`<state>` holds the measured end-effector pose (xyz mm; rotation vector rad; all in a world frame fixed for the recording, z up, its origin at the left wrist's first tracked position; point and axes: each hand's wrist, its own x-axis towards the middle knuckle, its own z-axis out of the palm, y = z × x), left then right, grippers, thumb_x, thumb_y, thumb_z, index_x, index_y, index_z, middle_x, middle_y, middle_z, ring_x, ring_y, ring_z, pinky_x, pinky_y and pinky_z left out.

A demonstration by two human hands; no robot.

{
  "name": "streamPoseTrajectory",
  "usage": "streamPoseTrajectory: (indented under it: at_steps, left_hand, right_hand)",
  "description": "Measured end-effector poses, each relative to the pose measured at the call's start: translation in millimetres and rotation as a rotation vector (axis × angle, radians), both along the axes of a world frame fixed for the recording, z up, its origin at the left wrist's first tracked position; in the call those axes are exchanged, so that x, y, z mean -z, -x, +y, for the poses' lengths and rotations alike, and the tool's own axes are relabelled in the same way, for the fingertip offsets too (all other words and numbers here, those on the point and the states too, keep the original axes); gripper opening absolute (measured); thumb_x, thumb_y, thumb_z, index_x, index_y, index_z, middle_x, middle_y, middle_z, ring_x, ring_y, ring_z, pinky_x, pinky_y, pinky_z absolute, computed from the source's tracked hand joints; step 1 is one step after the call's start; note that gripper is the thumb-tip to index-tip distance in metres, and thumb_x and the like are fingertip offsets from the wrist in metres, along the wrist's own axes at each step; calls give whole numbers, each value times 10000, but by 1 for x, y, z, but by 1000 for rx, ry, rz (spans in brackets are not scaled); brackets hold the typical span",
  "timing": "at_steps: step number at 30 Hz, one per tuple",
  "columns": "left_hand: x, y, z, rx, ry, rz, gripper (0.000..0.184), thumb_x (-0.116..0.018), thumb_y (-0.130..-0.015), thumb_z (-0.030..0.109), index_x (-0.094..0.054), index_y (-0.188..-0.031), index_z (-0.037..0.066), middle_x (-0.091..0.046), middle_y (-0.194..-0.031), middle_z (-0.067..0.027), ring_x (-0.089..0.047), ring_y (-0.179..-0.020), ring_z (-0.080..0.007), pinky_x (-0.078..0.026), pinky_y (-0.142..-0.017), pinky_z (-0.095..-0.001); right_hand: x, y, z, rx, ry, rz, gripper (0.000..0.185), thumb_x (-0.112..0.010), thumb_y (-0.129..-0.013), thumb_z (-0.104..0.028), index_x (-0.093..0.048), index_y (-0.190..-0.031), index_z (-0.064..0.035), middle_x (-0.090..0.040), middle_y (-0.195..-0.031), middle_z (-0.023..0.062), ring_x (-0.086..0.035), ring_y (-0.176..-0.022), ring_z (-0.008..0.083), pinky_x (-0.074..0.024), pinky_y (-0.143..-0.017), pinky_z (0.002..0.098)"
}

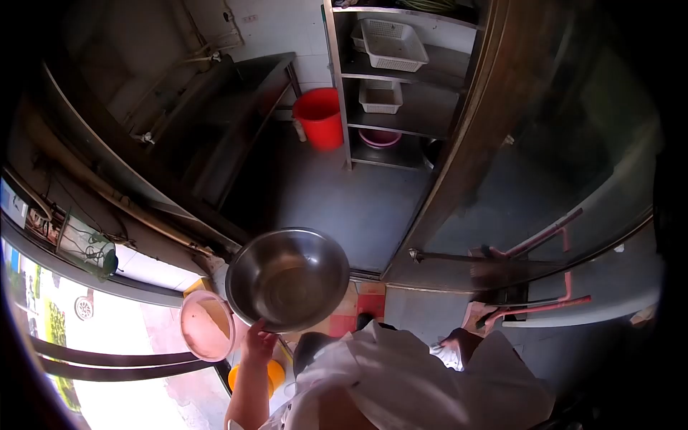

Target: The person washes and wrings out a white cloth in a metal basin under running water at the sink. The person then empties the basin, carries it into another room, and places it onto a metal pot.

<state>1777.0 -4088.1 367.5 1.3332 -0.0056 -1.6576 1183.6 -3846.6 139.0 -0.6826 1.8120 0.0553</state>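
Observation:
A wide stainless-steel basin [290, 276] is in front of my body, its open side facing up and its inside showing nothing. My left hand [259, 342] is closed at the basin's near-left rim; part of the fingers is hidden. Just left of that hand is a pale pink basin [204, 326], tilted, and I cannot tell what supports it. On the right, a shadowed shape beside my sleeve [505, 358] could be my right hand [467, 341]. Its fingers are not clear. A reddish door handle [548, 307] is near it.
A doorway opens ahead onto a grey floor [351, 204]. Beyond it are a red bucket [317, 118], metal shelves [401, 122] with white plastic baskets [393, 44], and a long dark sink [215, 122]. A glass door [545, 158] stands at right. An orange container [274, 376] sits below my left hand.

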Motion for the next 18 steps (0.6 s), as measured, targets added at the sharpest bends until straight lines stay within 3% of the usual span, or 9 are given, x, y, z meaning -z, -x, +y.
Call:
streamPoseTrajectory:
  at_steps: [3, 4, 7, 10, 11, 13, 15, 17, 18]
  left_hand:
    - [37, -3, -104, 159, -105, -105, 336, -686, -942, 194, -568, -1210, 28, -655, -1031, -216, -691, -920, -359, -610, -841, -422]
    - [51, -2, -140, 200, -203, -220, 350, -702, -945, 246, -577, -1213, 58, -635, -961, -181, -685, -889, -359, -619, -766, -418]
    - [88, 2, -241, 466, -296, -199, 342, -712, -946, 287, -585, -1187, 81, -595, -915, -163, -665, -837, -341, -622, -694, -400]
    - [141, 24, -326, 585, -225, -216, 280, -707, -949, 329, -614, -1058, 89, -585, -971, -201, -645, -830, -328, -623, -633, -367]
    - [139, 38, -351, 558, -350, -256, 266, -701, -950, 313, -618, -1065, 87, -581, -1006, -199, -649, -846, -348, -629, -637, -376]
    - [140, 55, -394, 639, -338, -140, 293, -736, -925, 212, -598, -1137, 64, -509, -1154, -146, -579, -958, -349, -642, -719, -435]
    - [139, 77, -429, 678, -352, -116, 315, -723, -927, 193, -574, -1172, 64, -498, -1189, -156, -584, -968, -357, -644, -709, -442]
    - [148, 102, -459, 712, -364, -93, 340, -711, -929, 174, -549, -1207, 64, -488, -1224, -167, -589, -978, -366, -645, -699, -449]
    - [161, 115, -475, 721, -376, -83, 365, -696, -934, 164, -524, -1241, 69, -485, -1248, -167, -592, -985, -369, -645, -689, -455]
  right_hand:
    - [19, -37, -52, 162, 63, -64, 473, -731, -881, -68, -594, -1317, 53, -639, -1321, 154, -582, -1265, 230, -472, -1057, 330]
    - [28, -47, -62, 222, 100, -93, 464, -721, -890, -50, -590, -1322, 55, -634, -1332, 152, -574, -1278, 227, -467, -1068, 328]
    - [95, -72, -29, 444, 285, -216, 441, -692, -916, 6, -578, -1338, 58, -620, -1362, 148, -552, -1319, 218, -451, -1098, 322]
    - [-43, -152, -82, 683, -198, 102, 446, -780, -878, -232, -673, -1204, 53, -717, -1138, 171, -679, -1078, 251, -527, -957, 352]
    - [-78, -176, -94, 790, -266, 147, 478, -810, -866, -312, -705, -1159, 51, -749, -1063, 179, -721, -998, 262, -552, -910, 362]
    - [-90, -211, -99, 802, -331, 166, 560, -841, -824, -351, -691, -1133, 92, -758, -1009, 158, -745, -867, 267, -588, -847, 351]
    - [-86, -240, -96, 769, -361, 131, 568, -795, -847, -462, -725, -1046, 65, -760, -924, 186, -742, -803, 271, -570, -860, 370]
    - [-72, -265, -85, 795, -424, 30, 691, -777, -828, -541, -702, -1130, 75, -744, -1047, 227, -734, -953, 309, -539, -933, 383]
    - [-72, -278, -83, 813, -448, -7, 689, -776, -832, -535, -699, -1135, 78, -742, -1050, 226, -733, -950, 309, -543, -923, 385]
